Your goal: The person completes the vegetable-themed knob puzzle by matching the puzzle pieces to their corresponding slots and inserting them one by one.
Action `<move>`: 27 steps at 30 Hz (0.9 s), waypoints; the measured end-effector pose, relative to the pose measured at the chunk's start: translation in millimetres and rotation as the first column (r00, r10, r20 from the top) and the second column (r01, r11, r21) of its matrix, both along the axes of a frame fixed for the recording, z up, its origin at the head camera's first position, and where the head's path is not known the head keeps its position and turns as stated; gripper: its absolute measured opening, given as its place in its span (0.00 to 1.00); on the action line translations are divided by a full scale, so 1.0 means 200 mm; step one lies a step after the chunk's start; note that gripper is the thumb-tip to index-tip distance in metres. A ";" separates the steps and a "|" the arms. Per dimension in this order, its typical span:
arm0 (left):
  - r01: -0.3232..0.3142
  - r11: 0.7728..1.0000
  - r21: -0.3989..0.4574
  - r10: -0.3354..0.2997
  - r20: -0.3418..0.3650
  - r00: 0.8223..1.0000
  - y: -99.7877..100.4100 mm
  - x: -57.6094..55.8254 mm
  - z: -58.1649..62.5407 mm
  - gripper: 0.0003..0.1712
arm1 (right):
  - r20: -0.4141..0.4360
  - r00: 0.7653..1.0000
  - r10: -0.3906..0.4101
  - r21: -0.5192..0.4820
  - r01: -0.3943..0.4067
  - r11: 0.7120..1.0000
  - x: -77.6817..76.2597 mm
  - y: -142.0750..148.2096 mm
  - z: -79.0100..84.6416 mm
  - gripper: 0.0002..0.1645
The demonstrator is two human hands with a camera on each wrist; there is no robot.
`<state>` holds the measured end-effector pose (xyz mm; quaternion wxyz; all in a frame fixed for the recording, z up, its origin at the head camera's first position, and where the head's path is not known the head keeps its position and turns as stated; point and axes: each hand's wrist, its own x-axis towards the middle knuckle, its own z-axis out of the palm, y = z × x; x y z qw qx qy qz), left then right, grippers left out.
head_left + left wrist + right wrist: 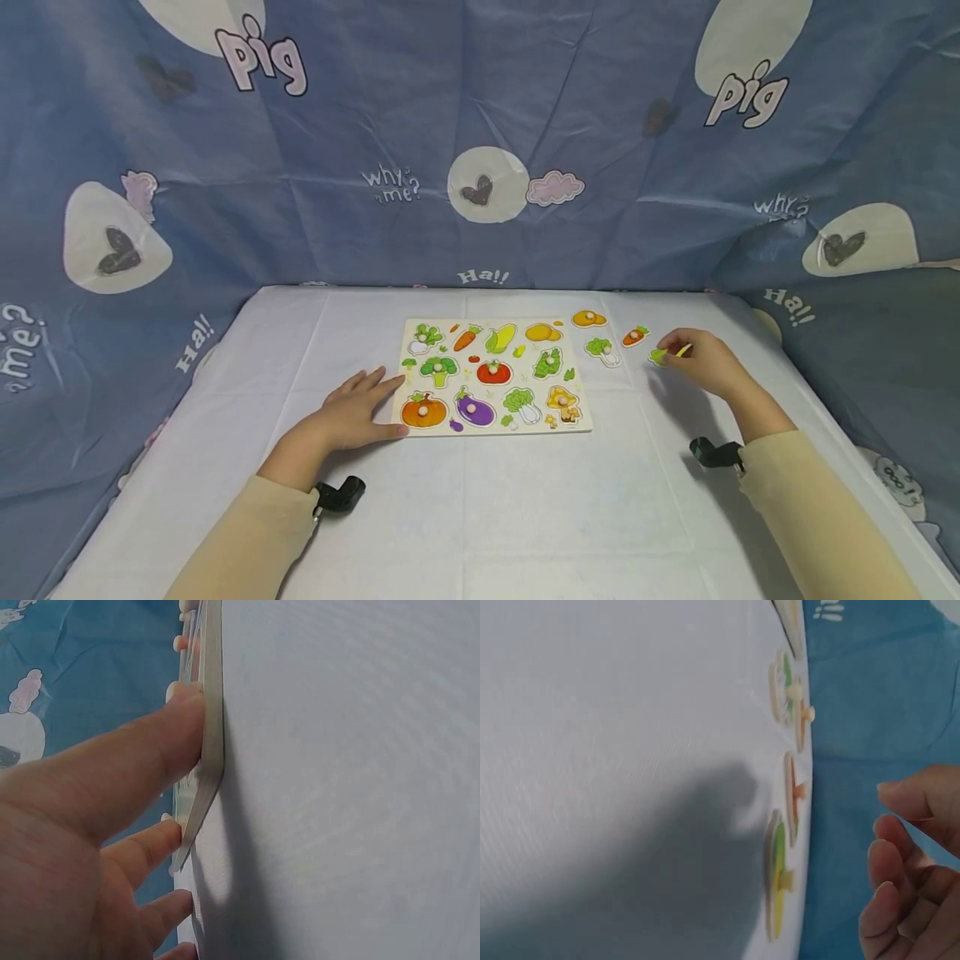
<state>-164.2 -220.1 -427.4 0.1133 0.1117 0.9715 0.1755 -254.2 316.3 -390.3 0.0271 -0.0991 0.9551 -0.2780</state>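
In the head view a vegetable puzzle board (522, 367) lies flat on the white table. My left hand (352, 414) rests at its left side, fingers spread, with the thumb (176, 735) against the board's edge in the left wrist view. My right hand (701, 364) hovers over a green-and-yellow corn piece (776, 885), thumb and fingers loosely bent. The right wrist view shows a gap between that hand and the corn piece, whose small knob points up. Beside it lie a carrot piece (635, 336), a potato piece (589, 319) and a leafy cabbage piece (602, 350).
Knobbed pieces such as the pumpkin (423, 410) and eggplant (476, 408) sit in the board. White cloth (525, 517) covers the table. A blue printed curtain (420, 242) rises behind it and at both sides. Each wrist carries a black camera mount (341, 495).
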 end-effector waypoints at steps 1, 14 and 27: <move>0.000 1.000 0.000 0.000 0.000 1.000 0.00 0.00 0.00 0.53 | 0.000 1.000 -0.006 -0.005 0.006 1.000 -0.01 0.01 0.00 0.13; -0.004 1.000 0.001 0.004 0.003 1.000 0.01 0.01 0.01 0.53 | 0.059 0.996 -0.072 -0.027 0.074 0.997 -0.10 0.06 -0.10 0.15; -0.002 1.000 0.005 0.002 0.001 1.000 0.00 0.01 0.01 0.53 | 0.087 0.992 -0.094 0.009 0.094 0.996 -0.17 0.10 -0.15 0.14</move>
